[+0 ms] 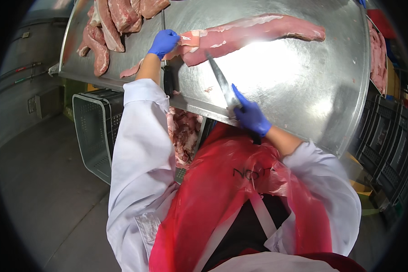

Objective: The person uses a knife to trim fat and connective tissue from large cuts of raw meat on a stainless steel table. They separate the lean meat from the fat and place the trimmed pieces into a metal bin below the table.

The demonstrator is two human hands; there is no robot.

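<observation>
No screens, signs or wrapped packages show in this view. The nearest things to packaging are open containers: a grey plastic crate [94, 131] with slotted walls stands on the floor under the table's left edge, and dark stacked crates [385, 149] line the right rim of the picture, blurred and bent by the lens. A small pale plate [31, 105], perhaps a label or switch cover, sits on the grey wall at far left, too small to tell.
</observation>
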